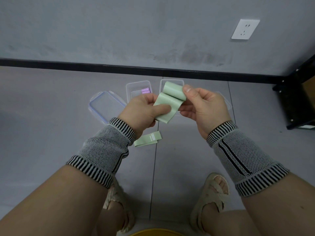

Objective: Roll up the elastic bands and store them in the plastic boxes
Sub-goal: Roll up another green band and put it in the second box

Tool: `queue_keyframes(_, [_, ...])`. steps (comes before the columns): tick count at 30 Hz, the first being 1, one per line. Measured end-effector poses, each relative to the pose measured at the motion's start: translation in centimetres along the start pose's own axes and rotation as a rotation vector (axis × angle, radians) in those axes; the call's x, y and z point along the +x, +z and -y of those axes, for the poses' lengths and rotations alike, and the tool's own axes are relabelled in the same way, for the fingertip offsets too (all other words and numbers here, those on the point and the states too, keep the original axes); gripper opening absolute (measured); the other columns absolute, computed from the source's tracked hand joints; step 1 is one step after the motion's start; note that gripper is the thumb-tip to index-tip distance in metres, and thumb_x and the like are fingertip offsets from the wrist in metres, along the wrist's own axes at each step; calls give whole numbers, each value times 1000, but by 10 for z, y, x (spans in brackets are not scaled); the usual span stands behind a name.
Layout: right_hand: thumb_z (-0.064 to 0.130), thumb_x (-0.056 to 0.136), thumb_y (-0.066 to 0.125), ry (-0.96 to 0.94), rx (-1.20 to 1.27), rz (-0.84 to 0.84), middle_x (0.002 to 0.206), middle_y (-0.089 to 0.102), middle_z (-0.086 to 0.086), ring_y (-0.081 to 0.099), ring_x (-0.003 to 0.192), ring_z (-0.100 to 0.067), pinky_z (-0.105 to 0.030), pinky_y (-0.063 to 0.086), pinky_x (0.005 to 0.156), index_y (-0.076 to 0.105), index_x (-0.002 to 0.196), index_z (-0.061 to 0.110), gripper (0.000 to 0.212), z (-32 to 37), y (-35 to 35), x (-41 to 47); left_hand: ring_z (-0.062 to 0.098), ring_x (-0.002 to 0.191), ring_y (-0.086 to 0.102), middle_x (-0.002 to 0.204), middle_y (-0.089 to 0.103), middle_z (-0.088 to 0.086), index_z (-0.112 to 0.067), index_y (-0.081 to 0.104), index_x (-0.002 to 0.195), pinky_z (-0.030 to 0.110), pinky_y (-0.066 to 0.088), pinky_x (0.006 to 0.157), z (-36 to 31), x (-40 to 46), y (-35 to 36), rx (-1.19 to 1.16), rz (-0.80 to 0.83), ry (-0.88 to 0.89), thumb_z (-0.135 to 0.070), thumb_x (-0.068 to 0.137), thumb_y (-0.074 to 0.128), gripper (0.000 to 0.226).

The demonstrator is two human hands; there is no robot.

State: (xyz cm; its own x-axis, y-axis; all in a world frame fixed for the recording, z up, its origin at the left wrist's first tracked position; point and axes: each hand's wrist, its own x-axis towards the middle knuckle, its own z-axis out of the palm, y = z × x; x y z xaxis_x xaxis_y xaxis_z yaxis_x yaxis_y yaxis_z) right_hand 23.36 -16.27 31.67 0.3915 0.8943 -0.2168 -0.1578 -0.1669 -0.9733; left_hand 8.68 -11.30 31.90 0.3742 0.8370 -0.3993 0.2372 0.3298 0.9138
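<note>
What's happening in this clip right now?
A person holds a green elastic band in the air between both hands, the left hand pinching one end, the right hand the other. The band's tail hangs toward the floor. Beyond the hands, a clear box already holds a purple band.

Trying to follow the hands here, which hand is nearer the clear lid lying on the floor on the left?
Left. The left hand is just right of the clear lid; the right hand sits farther right, beyond the green band.

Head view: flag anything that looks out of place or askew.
Nothing damaged or spilled. One lid lies askew on the floor left of the two boxes. Both hands hold the green band, whose printed end hangs loose, unrolled.
</note>
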Motion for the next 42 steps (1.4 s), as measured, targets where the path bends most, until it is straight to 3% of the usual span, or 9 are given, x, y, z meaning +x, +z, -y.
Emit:
queue_keyframes(5, [27,89,64,-5,9,0,72,69,-4,65,63,-15,-29,56,65,64,79,11,18,0,-1,0,4,54,52,69,61,-6,-9,65,103,20,39,51,0,0,0,-1,30,-9,-24,85,67,23])
queue_keyframes(9, [25,89,64,-24,7,-8,72,68,-5,63,63,-15,-28,55,62,65,80,10,18,-1,0,0,6,52,49,71,59,-1,-6,64,103,21,38,51,0,-1,0,31,13,26,-15,86,65,19])
queue_keyframes(13, [22,89,63,-38,13,8,75,68,-6,64,66,-16,-27,55,62,65,81,11,14,-1,0,0,4,54,51,78,61,-3,-16,62,100,18,39,48,-2,-3,-1,85,47,40,-9,85,66,17])
queue_keyframes(18, [24,91,60,-39,25,12,72,69,-1,64,65,-13,-26,53,62,66,83,14,14,0,-3,1,8,71,56,81,63,-8,-26,61,95,24,44,65,-6,-8,1,93,128,8,-34,88,60,11])
queue_keyframes(22, [26,92,59,-37,32,7,74,68,-4,64,67,-15,-30,53,65,66,86,13,16,0,-3,1,13,82,56,93,62,-3,-23,62,98,30,46,73,-7,-8,2,-9,111,-66,-46,90,50,27])
queue_keyframes(29, [29,93,58,-65,-15,-4,67,68,1,64,62,-11,-26,53,62,64,85,11,21,-1,-2,0,21,69,50,79,59,13,-11,61,83,29,42,59,-3,-5,4,101,-11,88,-21,91,60,13])
queue_keyframes(33, [28,93,57,-96,-64,0,70,67,-1,65,63,-11,-27,54,61,62,85,12,19,-3,-1,-1,13,53,47,63,56,4,-14,59,74,22,38,48,-1,-5,8,119,-32,120,-19,89,63,16])
queue_keyframes(38, [14,90,62,-130,-44,33,86,71,-10,70,79,-23,-41,59,71,61,94,10,6,-5,1,-1,10,57,51,62,61,-6,-17,60,82,25,39,54,-1,-3,4,17,28,93,-14,85,66,8])
queue_keyframes(42, [3,88,62,-148,15,75,95,69,-21,71,86,-27,-41,59,72,61,101,6,13,-4,2,-3,9,61,53,69,63,-5,-14,60,91,22,40,55,-1,-2,1,-51,71,57,-18,72,73,23])
